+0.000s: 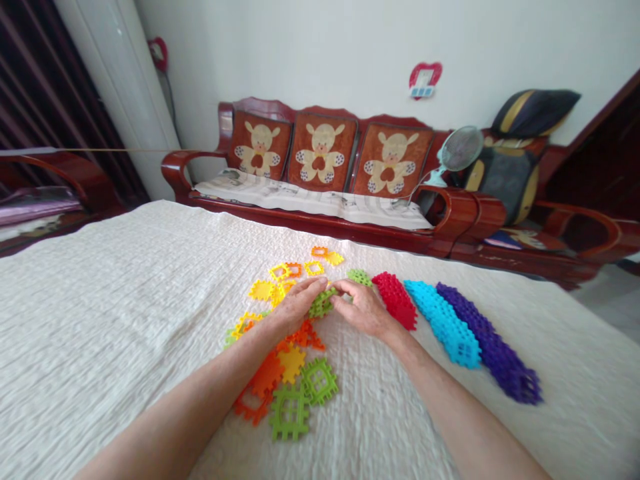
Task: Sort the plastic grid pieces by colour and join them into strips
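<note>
My left hand (296, 304) and my right hand (361, 308) meet over a green interlocking plastic tile (323, 303), and the fingers of both pinch it from either side. Loose tiles in yellow (263, 290), orange (267, 373) and green (290, 413) lie scattered around and under my left forearm. To the right of my right hand lie three rows of joined tiles: a red row (397, 300), a light blue row (445, 323) and a purple row (493, 350). Another green tile (359, 276) sits just beyond my right hand.
Everything rests on a cream quilted cloth (125, 300) that covers a wide surface. Behind it stands a red wooden sofa (320, 167) with three cartoon cushions. A small fan (457, 150) and bags sit at the sofa's right end. A dark curtain hangs at left.
</note>
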### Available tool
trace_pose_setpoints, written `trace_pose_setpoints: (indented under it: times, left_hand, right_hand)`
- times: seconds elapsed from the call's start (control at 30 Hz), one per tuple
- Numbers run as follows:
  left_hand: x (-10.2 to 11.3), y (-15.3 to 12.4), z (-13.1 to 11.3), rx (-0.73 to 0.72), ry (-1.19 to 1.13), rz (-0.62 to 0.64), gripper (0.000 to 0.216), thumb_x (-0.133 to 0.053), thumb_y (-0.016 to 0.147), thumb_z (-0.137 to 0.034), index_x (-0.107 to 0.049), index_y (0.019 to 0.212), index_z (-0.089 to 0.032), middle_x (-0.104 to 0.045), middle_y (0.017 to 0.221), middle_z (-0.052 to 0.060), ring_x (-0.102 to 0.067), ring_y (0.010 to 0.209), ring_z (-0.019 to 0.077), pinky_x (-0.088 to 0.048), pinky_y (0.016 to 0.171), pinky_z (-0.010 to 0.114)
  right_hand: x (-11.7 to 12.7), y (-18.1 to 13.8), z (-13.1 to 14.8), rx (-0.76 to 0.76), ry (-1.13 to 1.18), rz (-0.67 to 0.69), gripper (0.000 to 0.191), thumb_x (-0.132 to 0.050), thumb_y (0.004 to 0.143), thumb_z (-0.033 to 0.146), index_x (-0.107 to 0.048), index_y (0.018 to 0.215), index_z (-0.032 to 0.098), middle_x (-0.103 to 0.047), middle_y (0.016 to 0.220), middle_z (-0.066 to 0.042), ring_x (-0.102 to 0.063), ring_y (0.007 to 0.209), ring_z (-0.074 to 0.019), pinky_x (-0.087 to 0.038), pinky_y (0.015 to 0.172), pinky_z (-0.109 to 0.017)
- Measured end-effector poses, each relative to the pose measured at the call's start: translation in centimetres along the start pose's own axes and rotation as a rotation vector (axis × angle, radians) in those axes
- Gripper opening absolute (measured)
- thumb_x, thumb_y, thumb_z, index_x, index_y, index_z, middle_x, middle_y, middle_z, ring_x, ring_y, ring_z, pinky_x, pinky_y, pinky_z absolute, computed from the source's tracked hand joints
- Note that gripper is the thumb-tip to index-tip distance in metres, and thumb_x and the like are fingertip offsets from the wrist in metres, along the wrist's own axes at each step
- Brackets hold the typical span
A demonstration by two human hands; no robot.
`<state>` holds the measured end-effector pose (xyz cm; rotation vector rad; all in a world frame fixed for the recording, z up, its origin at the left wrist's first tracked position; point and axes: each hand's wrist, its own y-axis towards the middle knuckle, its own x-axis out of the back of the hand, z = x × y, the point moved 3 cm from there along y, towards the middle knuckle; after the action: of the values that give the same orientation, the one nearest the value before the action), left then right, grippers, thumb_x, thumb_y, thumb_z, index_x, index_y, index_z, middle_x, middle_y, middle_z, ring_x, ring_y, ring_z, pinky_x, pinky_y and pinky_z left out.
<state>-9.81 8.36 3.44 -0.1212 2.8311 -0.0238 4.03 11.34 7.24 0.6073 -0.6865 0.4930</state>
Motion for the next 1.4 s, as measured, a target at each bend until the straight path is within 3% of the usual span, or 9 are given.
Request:
trace_pose_setpoints:
  times: [0.3, 0.63, 0.77, 0.9, 1.0, 1.13, 1.27, 1.4]
  left_hand:
    - [0.1, -0.2, -0.3, 0.142, -0.067, 0.001, 0.035, -0.072, 0.063, -0.046, -0.064, 0.073, -0.014, -0.063, 0.065, 0.002, -0.054, 0.052, 0.0103, -0.041, 0.051, 0.023]
    - [0.0, -0.3, -0.4, 0.061, 0.102, 0.119, 0.036, -0.072, 0.064, -0.047, -0.061, 0.064, -0.013, -0.052, 0.055, -0.003, -0.042, 0.047, 0.0053, -0.03, 0.046, 0.02]
    - [-0.2, -0.3, -0.1, 0.125, 0.086, 0.123, 0.035, -0.072, 0.063, -0.047, -0.059, 0.065, -0.015, -0.054, 0.057, -0.002, -0.042, 0.045, 0.0062, -0.031, 0.044, 0.02]
    - [-0.2, -0.3, -0.3, 0.114, 0.081, 0.103, 0.033, -0.072, 0.064, -0.045, -0.061, 0.07, -0.015, -0.058, 0.062, 0.0, -0.046, 0.048, 0.0073, -0.034, 0.045, 0.02]
    - [-0.2, -0.5, -0.7, 0.081, 0.169, 0.104, 0.033, -0.068, 0.068, -0.047, -0.064, 0.072, -0.015, -0.06, 0.065, 0.001, -0.047, 0.05, 0.0073, -0.034, 0.047, 0.02]
    - [-0.3, -0.6, -0.8, 0.052, 0.286, 0.124, 0.032, -0.067, 0.068, -0.046, -0.063, 0.063, -0.015, -0.051, 0.053, -0.003, -0.04, 0.045, 0.006, -0.031, 0.045, 0.02]
    - [0.0, -0.4, -0.6, 0.047, 0.183, 0.053, 0.032, -0.069, 0.066, -0.046, -0.062, 0.065, -0.015, -0.054, 0.057, -0.002, -0.041, 0.044, 0.006, -0.031, 0.044, 0.02]
    - [0.3, -0.2, -0.6, 0.034, 0.052, -0.013, 0.034, -0.071, 0.065, -0.047, -0.062, 0.07, -0.014, -0.058, 0.066, 0.001, -0.047, 0.05, 0.0071, -0.036, 0.047, 0.02]
  right_hand:
    - [1.0, 0.1, -2.6, -0.147, 0.108, -0.005, 0.02, -0.052, 0.08, 0.031, -0.067, 0.085, 0.018, -0.061, 0.069, 0.003, -0.054, 0.063, -0.0123, -0.04, 0.056, -0.021]
    - [1.4, 0.1, -2.3, -0.191, 0.172, -0.017, 0.019, -0.056, 0.077, 0.032, -0.067, 0.084, 0.018, -0.061, 0.068, 0.002, -0.054, 0.065, -0.0127, -0.041, 0.057, -0.022]
    - [1.1, 0.2, -2.4, -0.268, 0.312, -0.039, 0.031, -0.059, 0.075, 0.035, -0.063, 0.1, 0.017, -0.061, 0.068, 0.002, -0.054, 0.061, -0.0118, -0.042, 0.056, -0.022]
    - [1.3, 0.2, -2.7, -0.334, 0.366, -0.05, 0.035, -0.054, 0.079, 0.038, -0.06, 0.107, 0.019, -0.065, 0.082, -0.001, -0.059, 0.066, -0.0133, -0.046, 0.057, -0.024]
    - [1.6, 0.3, -2.5, -0.26, 0.265, -0.048, 0.031, -0.052, 0.081, 0.035, -0.064, 0.105, 0.021, -0.068, 0.089, -0.002, -0.062, 0.075, -0.0156, -0.049, 0.065, -0.027]
    - [1.6, 0.3, -1.9, -0.13, 0.17, -0.058, 0.025, -0.055, 0.079, 0.029, -0.068, 0.099, 0.023, -0.069, 0.099, -0.003, -0.062, 0.092, -0.0184, -0.048, 0.082, -0.032]
    - [1.4, 0.2, -2.1, -0.224, 0.302, -0.088, 0.037, -0.058, 0.078, 0.037, -0.06, 0.111, 0.022, -0.067, 0.093, -0.004, -0.062, 0.08, -0.0161, -0.05, 0.07, -0.029]
    - [1.5, 0.2, -2.4, -0.302, 0.352, -0.112, 0.031, -0.06, 0.074, 0.041, -0.059, 0.096, 0.019, -0.065, 0.084, -0.003, -0.061, 0.074, -0.0153, -0.049, 0.063, -0.027]
